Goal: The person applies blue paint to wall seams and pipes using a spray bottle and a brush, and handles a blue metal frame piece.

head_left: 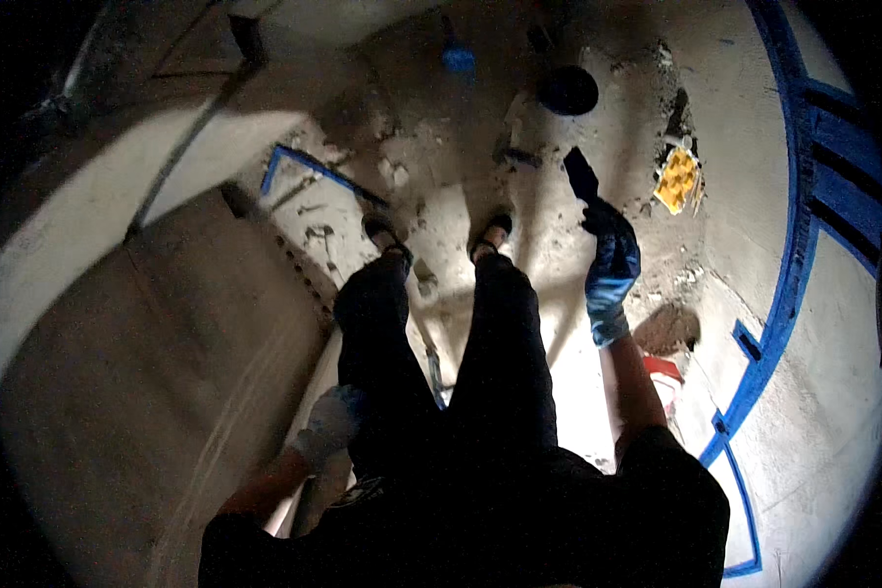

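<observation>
My right hand, in a blue and dark-stained glove, is held out ahead at the right. It is closed around a dark flat-bladed tool that looks like a scraper, whose blade points away from me. My left hand, in a pale glove, is low beside my left thigh. Dim light and the dark trousers hide its fingers, so its grip does not show.
Debris litters the floor around my feet. Ahead stands a dark round bucket-like shape. A yellow patterned piece lies by the right wall, which carries blue strips. A red and white object sits near my right forearm. A large brown panel fills the left.
</observation>
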Motion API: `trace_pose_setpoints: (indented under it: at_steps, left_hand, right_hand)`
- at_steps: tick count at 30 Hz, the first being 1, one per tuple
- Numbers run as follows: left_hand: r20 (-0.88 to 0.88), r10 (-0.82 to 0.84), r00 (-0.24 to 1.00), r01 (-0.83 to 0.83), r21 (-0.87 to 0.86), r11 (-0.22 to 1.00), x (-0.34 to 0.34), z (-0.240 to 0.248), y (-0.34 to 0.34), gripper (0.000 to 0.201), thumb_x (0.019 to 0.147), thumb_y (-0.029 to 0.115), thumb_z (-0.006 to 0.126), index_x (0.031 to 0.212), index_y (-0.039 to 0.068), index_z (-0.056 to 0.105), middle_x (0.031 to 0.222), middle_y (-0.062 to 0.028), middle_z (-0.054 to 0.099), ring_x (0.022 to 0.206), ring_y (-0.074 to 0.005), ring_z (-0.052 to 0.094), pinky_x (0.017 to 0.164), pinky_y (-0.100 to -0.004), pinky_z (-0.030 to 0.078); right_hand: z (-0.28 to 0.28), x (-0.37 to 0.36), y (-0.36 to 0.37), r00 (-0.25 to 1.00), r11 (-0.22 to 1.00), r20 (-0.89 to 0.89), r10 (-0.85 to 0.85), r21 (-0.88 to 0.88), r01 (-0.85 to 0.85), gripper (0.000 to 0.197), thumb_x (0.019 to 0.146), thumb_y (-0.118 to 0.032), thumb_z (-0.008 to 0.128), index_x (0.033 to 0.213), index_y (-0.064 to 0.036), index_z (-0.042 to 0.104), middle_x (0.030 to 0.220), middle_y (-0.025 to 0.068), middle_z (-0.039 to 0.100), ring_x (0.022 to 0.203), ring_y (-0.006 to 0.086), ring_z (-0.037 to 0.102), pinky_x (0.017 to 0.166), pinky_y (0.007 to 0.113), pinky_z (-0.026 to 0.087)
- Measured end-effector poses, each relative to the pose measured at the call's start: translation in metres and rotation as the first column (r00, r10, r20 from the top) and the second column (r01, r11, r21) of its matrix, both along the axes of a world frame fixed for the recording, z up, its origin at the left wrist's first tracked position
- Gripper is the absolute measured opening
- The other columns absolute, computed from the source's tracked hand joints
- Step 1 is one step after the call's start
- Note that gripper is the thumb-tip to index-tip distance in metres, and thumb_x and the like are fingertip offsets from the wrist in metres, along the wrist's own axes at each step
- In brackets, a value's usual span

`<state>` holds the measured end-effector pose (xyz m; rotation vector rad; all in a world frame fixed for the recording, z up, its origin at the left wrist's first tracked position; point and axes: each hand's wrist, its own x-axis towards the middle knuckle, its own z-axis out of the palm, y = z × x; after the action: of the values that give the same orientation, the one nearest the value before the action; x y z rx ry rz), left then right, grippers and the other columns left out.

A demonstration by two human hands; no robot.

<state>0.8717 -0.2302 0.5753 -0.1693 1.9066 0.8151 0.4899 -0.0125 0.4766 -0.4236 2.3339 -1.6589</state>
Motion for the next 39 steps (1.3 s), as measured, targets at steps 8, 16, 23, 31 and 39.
trace_pose_setpoints:
  at_steps: [8, 16, 23, 31, 39]
  left_hand:
    - [0.124, 0.304, 0.945, -0.328, 0.385, 0.863, 0.015, -0.006, 0.021, 0.025, 0.082, 0.017, 0.058, 0.101, 0.002, 0.061, 0.091, -0.0185, 0.062, 0.080, -0.0331, 0.061, 0.073, -0.0431, 0.050]
    - [0.273, 0.083, 0.958, -0.209, 0.473, 0.856, -0.009, -0.040, 0.014, 0.039, 0.085, 0.023, 0.056, 0.122, 0.009, 0.054, 0.084, -0.0174, 0.062, 0.076, -0.0310, 0.062, 0.069, -0.0415, 0.051]
    - [0.244, 0.285, 0.927, -0.374, 0.545, 0.750, -0.076, -0.069, 0.072, 0.039, 0.089, 0.021, 0.049, 0.126, 0.007, 0.046, 0.095, -0.0172, 0.061, 0.080, -0.0310, 0.063, 0.068, -0.0411, 0.052]
    - [0.028, 0.437, 0.899, -0.365, 0.599, 0.713, -0.055, -0.169, 0.301, 0.034, 0.086, 0.019, 0.051, 0.115, 0.003, 0.054, 0.108, -0.0192, 0.058, 0.099, -0.0317, 0.058, 0.083, -0.0424, 0.050]
    - [0.349, 0.429, 0.833, -0.501, 0.805, 0.318, -0.169, -0.124, 0.293, 0.033, 0.088, 0.013, 0.048, 0.119, 0.005, 0.054, 0.122, -0.0182, 0.052, 0.112, -0.0307, 0.052, 0.099, -0.0425, 0.040]
  right_hand:
    - [-0.005, 0.001, -0.015, 0.995, 0.996, 0.029, 0.091, -0.010, -0.090, 0.030, 0.098, -0.014, 0.037, 0.112, 0.0046, 0.056, 0.108, 0.0138, 0.060, 0.094, 0.0214, 0.061, 0.081, 0.033, 0.051]
    - [-0.009, -0.009, -0.038, 0.989, 0.980, -0.074, 0.125, 0.167, -0.111, 0.029, 0.090, -0.004, 0.039, 0.109, 0.0063, 0.058, 0.104, 0.0157, 0.062, 0.094, 0.0246, 0.061, 0.083, 0.035, 0.050]
    - [-0.041, -0.018, -0.072, 0.974, 0.969, -0.005, 0.225, 0.103, -0.224, 0.034, 0.098, -0.018, 0.038, 0.118, 0.0046, 0.053, 0.112, 0.0157, 0.059, 0.099, 0.0253, 0.060, 0.084, 0.039, 0.052]
    - [-0.063, -0.072, -0.061, 0.946, 0.944, 0.037, 0.321, -0.086, -0.318, 0.026, 0.091, -0.002, 0.041, 0.109, 0.0070, 0.057, 0.103, 0.0154, 0.063, 0.090, 0.0228, 0.062, 0.080, 0.033, 0.052]
    - [-0.060, -0.154, -0.022, 0.932, 0.936, 0.098, 0.350, -0.068, -0.344, 0.030, 0.095, -0.012, 0.040, 0.114, 0.0058, 0.055, 0.108, 0.0156, 0.061, 0.095, 0.0233, 0.062, 0.085, 0.035, 0.050]
